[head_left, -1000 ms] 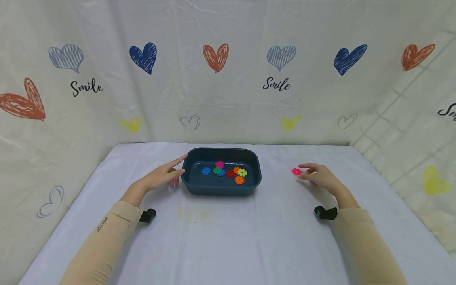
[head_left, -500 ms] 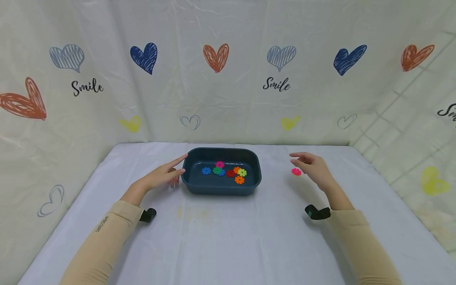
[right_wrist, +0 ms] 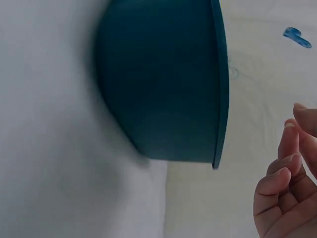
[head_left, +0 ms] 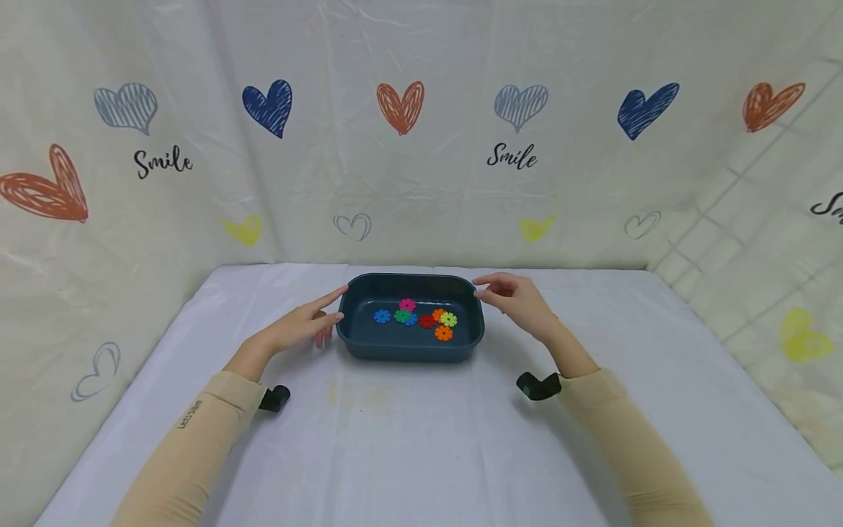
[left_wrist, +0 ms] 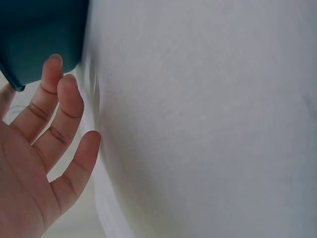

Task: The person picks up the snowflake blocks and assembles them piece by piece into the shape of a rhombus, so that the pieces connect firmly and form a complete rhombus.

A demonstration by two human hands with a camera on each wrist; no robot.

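Note:
A dark blue-green basin (head_left: 410, 352) stands on the white cloth. Inside lie several notched plastic discs: blue (head_left: 382, 316), pink (head_left: 407, 304), green (head_left: 402, 316), red (head_left: 427, 320), orange (head_left: 444, 334) and yellow (head_left: 448, 319). My left hand (head_left: 290, 327) reaches its index finger and thumb to the basin's left rim, other fingers loosely bent below. At the right rim hovers my right hand (head_left: 516, 298), index finger and thumb extended toward it, with nothing seen between them. A sliver of a bright pink disc (head_left: 556, 316) shows behind my right wrist.
A white cloth (head_left: 421, 454) covers the table and bears faint yellowish stains in front of the basin. Behind rises a pale curtain (head_left: 448, 176) printed with hearts and "Smile". Dark wrist cameras sit at both cuffs.
My right hand has lifted away from the pink disc and moved left to the basin's right rim; that disc stays on the cloth. My left hand and the basin have not moved.

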